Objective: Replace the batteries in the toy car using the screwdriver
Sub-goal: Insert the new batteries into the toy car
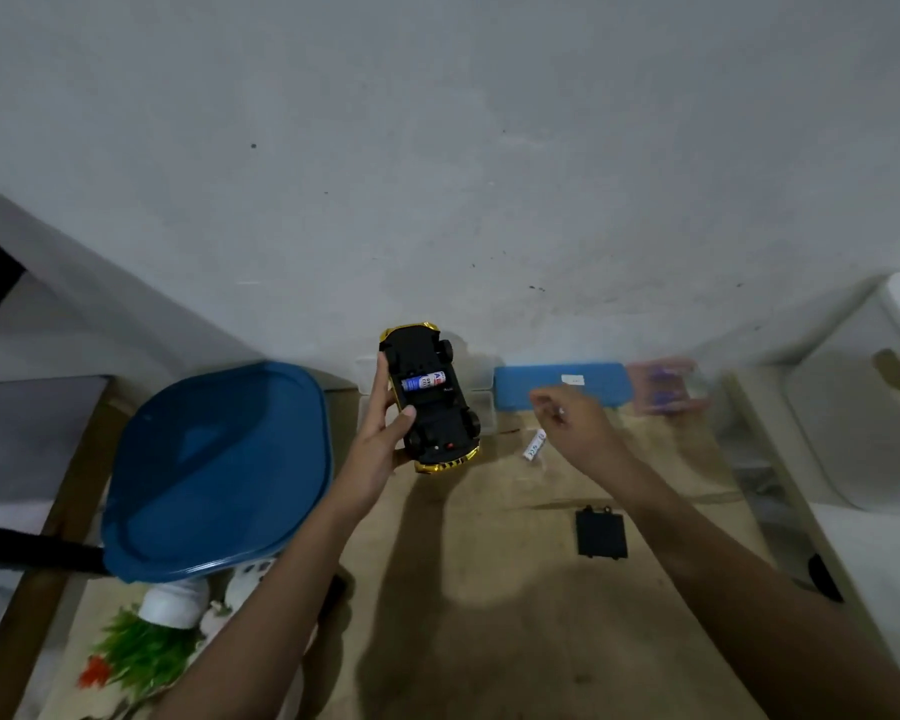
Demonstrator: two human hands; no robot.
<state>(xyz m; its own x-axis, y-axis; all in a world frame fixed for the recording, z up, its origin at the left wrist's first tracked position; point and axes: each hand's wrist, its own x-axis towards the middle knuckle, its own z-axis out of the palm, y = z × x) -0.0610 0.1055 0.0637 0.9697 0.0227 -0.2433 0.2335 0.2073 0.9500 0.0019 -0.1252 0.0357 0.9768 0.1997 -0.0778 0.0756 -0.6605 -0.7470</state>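
Left hand grips upturned toy car; loose battery just beside right fingers.

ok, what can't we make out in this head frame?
Head view only:
right hand: motion-blurred; whether it pinches anything is unclear.
pink pack: blurred, contents unreadable.
toy car, held by left hand: one blue battery shows; the rest of the bay is too dark.
white battery on table: label too small.

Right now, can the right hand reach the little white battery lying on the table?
Probably yes. The right hand hovers right beside the small white cylindrical battery on the wooden table, with nothing between them; the left hand holds the black-and-gold toy car apart.
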